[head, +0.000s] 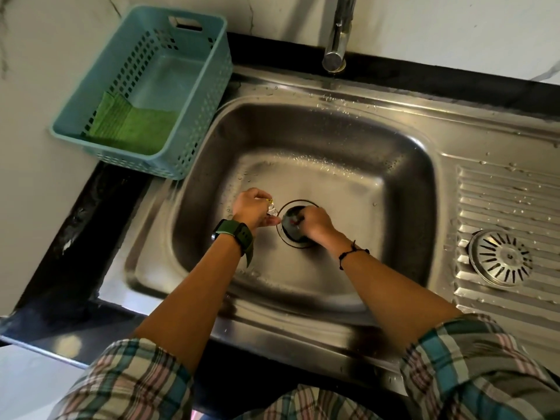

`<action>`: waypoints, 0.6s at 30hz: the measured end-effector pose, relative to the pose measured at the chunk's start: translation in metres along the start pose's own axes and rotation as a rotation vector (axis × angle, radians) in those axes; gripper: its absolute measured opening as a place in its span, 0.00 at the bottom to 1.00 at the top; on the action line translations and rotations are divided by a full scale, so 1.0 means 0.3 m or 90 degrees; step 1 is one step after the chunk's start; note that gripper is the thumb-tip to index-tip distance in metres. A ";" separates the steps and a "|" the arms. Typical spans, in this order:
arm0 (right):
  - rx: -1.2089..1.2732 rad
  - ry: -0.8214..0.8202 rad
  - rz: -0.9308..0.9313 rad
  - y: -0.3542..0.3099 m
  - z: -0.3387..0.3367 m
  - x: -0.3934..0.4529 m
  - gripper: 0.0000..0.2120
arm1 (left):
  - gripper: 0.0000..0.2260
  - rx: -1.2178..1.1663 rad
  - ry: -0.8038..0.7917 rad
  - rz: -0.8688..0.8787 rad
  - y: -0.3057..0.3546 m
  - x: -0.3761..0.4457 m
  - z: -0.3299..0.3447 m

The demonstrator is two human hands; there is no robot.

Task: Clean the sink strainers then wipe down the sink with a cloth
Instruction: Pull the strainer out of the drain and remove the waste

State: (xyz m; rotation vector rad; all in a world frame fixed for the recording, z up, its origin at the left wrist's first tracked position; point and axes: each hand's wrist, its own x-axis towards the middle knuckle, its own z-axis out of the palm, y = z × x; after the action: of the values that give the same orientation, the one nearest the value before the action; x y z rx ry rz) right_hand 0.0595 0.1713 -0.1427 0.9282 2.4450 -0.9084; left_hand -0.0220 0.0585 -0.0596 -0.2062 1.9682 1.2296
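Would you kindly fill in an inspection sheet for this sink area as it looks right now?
Surface: steel sink, wet with droplets; ribbed drainboard on the right.
Job's things: one strainer lies on the drainboard; green cloth sits in the blue basket.
Clutter: crumpled scraps in the left hand.
Hands: left hand pinches the scraps; right hand reaches into the drain.
Cables: nothing seen.
Surroundings: tap above the basin, black counter, pale wall.
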 end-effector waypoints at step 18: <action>0.210 0.166 -0.102 -0.083 -0.219 -0.091 0.13 | 0.09 0.018 0.012 0.025 0.035 -0.009 0.054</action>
State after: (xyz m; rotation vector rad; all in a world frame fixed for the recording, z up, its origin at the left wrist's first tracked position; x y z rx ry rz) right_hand 0.0547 0.1895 -0.0696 1.0259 2.6672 -1.3543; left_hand -0.0168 0.0764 -0.0541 -0.1658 2.0133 1.2276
